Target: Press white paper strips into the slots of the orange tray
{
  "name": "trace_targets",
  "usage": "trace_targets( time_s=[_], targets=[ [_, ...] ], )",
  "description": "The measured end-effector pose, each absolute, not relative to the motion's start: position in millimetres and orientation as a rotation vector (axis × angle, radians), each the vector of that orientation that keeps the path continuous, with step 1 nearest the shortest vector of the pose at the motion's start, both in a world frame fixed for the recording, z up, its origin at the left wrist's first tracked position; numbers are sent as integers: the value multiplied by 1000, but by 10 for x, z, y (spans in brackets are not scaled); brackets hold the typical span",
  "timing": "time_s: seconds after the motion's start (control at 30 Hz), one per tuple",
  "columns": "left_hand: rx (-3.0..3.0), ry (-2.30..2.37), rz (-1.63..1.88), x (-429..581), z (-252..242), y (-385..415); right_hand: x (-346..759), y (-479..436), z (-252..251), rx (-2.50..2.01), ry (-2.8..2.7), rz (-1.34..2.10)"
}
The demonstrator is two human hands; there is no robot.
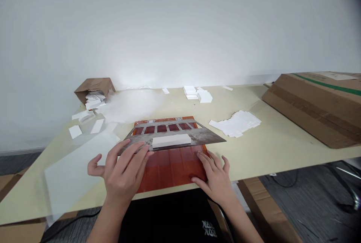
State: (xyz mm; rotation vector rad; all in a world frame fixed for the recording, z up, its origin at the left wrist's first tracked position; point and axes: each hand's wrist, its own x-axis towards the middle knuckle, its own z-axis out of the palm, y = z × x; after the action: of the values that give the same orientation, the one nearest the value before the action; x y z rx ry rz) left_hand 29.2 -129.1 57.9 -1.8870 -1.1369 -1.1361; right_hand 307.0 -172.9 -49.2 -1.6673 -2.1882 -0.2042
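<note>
Grey and mottled, a thin panel [204, 136] with a row of rectangular windows tilts over the near middle of the pale yellow table [278, 143]; the left hand [122, 168] grips its near left edge, little finger lifted clear; a white strip [171, 141] sits along the panel's near edge; beneath lies a glossy red-brown board [172, 168], showing through the windows; the right hand [213, 174], fingers spread and holding nothing, rests at that board's right side; white paper pieces [239, 124] lie farther right (overlapping, ragged in outline), short of a large brown carton [316, 107].
</note>
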Motion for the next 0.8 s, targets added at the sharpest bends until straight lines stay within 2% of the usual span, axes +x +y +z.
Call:
trace_targets(
  time_s=[0.17,0.3,0.43,0.63,0.8],
  targets=[
    [-1919,-1158,-1154,260,539,-1296,3094,-1717,-495,-1592,-2151,-213],
    [-1959,-1135,-1106,224,471,-1365,3183,-1785,-461,-1210,-1900,-347],
    [-1993,-1103,-1008,175,307,-1477,3200,-1919,-154,-982,-1653,-412],
    [-1997,-990,-777,20,-48,-1623,2892,-1822,402,-1257,-2010,-137],
    [-2062,-1012,-615,-48,-184,-1692,2674,-1570,325,-1244,-2307,22]
  ],
)
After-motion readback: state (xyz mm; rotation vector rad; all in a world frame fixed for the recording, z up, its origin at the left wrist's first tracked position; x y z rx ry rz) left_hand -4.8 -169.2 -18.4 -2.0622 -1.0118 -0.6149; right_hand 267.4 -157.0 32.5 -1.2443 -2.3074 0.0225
